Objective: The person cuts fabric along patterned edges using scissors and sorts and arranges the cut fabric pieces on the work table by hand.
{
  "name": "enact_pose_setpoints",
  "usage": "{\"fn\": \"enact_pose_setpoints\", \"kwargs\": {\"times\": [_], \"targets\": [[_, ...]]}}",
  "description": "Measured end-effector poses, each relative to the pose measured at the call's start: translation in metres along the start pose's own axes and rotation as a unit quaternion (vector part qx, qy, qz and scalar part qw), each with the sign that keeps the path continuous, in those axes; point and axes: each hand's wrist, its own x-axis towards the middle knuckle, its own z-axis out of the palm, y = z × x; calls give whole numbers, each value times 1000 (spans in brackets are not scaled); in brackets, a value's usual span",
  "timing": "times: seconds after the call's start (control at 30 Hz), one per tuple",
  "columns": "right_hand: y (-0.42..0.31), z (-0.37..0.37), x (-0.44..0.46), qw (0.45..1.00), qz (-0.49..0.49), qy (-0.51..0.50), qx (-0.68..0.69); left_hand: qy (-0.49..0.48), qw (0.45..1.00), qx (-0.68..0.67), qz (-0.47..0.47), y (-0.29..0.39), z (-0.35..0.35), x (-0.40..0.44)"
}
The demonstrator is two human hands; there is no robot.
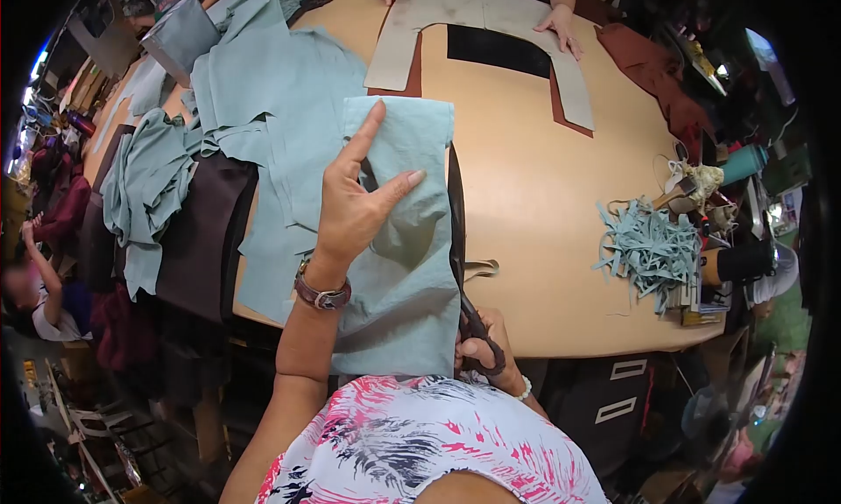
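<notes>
A pale blue-green fabric piece [403, 267] lies over the table's near edge in front of me. My left hand [355, 197] rests on its upper part, index finger and thumb stretched apart; the other fingers are mostly hidden. At the fabric's right edge, my right hand [491, 351] grips the dark handles of a pair of scissors [469, 307]. The long dark blades run up along that edge, partly behind the cloth. A thin offcut strip [482, 268] lies just right of the scissors.
More blue-green fabric [272, 92] covers the table's left side, with a crumpled heap [149, 180] over dark brown material [206, 232]. Cut strips [648, 246] pile up at right. Across the table [552, 232], another person's hands [561, 27] rest on a grey pattern piece [517, 14].
</notes>
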Motion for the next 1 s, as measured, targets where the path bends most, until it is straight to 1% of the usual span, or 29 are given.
{"fn": "enact_pose_setpoints", "kwargs": {"times": [0.23, 0.53, 0.73, 1.0], "targets": [[-3, 1, 17, 999, -44, -4, 24, 2, 999, 32, 5, 15, 0, -8], [-5, 9, 28, 997, -58, -8, 40, 34, 998, 58, 9, 20, 7, -17], [-8, 13, 28, 997, -60, 12, 42, 29, 997, 67, 14, 20, 8, -18], [-5, 13, 27, 998, -40, 27, 43, 25, 997, 68, 8, 17, 11, -18]]}}
